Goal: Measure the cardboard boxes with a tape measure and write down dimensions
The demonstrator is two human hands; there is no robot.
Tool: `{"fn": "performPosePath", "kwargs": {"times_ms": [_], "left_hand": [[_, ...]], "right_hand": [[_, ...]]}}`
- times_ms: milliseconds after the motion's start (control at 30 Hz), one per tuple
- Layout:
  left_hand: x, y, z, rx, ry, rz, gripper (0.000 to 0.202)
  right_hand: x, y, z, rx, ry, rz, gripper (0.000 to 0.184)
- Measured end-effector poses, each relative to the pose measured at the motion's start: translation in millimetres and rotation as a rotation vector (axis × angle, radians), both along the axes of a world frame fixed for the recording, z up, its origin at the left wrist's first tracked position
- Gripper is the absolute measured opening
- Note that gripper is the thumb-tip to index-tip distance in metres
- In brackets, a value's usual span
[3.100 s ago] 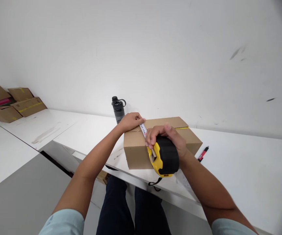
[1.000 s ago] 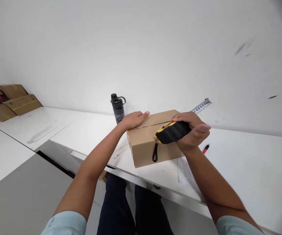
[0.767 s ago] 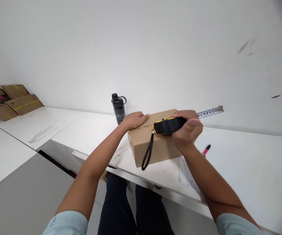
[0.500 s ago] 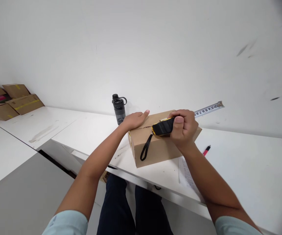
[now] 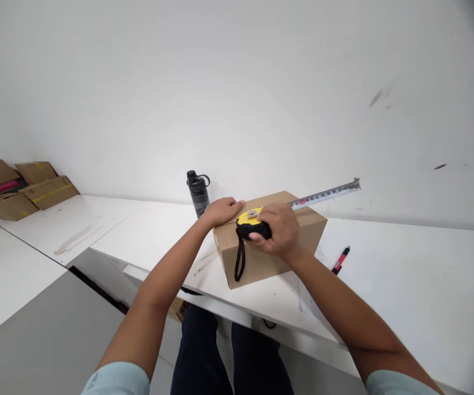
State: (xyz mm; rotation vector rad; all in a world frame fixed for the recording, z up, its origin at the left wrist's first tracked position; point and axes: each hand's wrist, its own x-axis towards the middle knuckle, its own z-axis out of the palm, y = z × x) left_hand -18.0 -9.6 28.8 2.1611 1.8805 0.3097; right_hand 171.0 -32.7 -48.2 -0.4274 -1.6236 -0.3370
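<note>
A closed brown cardboard box [image 5: 303,233] sits on the white table [image 5: 405,285] in front of me. My left hand [image 5: 221,210] lies flat on the box's top at its near left corner, fingers stretched out. My right hand [image 5: 277,233] is wrapped round a yellow and black tape measure [image 5: 248,218] resting on the box top near the left end. Its white blade [image 5: 326,193] runs along the top and sticks out past the far right edge. A black wrist strap [image 5: 239,260] hangs down the box's front face.
A dark water bottle [image 5: 198,192] stands just behind the box on the left. A red and black pen [image 5: 340,259] lies on the table to the right, beside a sheet of paper [image 5: 309,299]. Several open cardboard boxes [image 5: 23,186] sit far left. A white wall rises behind.
The tape measure, earlier stretched across the box's width, was lifted and turned. My right hand has now brought its case down to the left end of the top, blade pointing right. My left hand stayed.
</note>
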Motion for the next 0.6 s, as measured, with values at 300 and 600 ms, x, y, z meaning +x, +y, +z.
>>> {"fn": "performPosePath", "kwargs": {"times_ms": [300, 600], "left_hand": [[1, -4, 2.3, -0.008, -0.022, 0.026, 0.071], [0, -1, 0.6, 0.015, -0.132, 0.005, 0.087]], "right_hand": [[-3, -7, 22.1, -0.308, -0.254, 0.11, 0.033], [22, -11, 36.2, -0.584, -0.266, 0.178, 0.041]]}}
